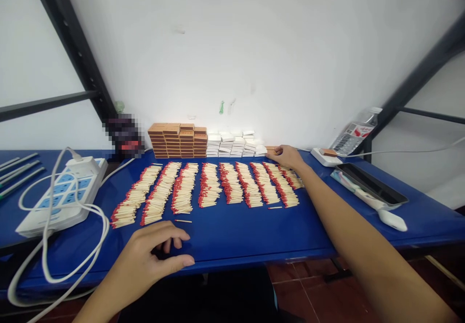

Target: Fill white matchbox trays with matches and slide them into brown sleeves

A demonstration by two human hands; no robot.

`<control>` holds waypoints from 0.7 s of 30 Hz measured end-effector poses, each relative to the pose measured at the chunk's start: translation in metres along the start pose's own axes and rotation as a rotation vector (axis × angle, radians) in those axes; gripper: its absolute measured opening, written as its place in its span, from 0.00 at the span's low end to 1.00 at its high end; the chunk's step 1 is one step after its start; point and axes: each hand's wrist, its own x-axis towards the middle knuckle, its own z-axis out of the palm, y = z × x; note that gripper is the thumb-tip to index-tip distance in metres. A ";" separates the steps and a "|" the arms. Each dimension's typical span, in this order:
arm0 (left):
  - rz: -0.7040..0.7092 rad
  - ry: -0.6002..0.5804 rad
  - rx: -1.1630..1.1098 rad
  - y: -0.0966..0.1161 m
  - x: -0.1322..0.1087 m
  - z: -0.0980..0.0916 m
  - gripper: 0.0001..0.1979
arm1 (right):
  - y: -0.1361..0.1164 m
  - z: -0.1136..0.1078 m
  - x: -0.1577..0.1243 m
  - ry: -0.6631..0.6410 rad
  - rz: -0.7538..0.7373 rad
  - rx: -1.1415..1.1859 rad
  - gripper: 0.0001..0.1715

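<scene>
My left hand (160, 250) rests near the table's front edge, thumb and fingers apart, with nothing between them. One loose match (183, 221) lies just beyond its fingertips. My right hand (286, 157) reaches to the back of the table, its fingers closed on a brown matchbox (271, 148) at the right end of the white box row; the hand partly covers it. Red-tipped matches (209, 185) lie in several slanting rows across the table. Behind them stand stacked brown matchboxes (178, 141) and, beside these, piled white matchbox trays (232, 145).
The blue table (232, 236) backs onto a white wall. At left are a white power strip (61, 197) with looping cables and several pens (22, 173). At right are a plastic bottle (358, 131), a white adapter (323, 158), a phone (370, 183) and a white-ended handle (392, 220).
</scene>
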 end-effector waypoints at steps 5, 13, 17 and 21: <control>0.035 0.016 0.008 -0.002 0.001 0.001 0.08 | 0.007 -0.016 0.000 0.027 0.059 -0.021 0.32; 0.042 0.020 0.007 -0.001 0.001 0.002 0.07 | 0.049 -0.054 -0.007 0.131 0.242 -0.107 0.29; 0.037 0.018 0.009 0.000 0.001 0.001 0.07 | 0.056 -0.047 -0.006 0.108 0.249 -0.136 0.29; 0.041 0.019 0.014 0.002 0.002 0.002 0.06 | 0.055 -0.033 0.003 0.127 0.225 -0.166 0.30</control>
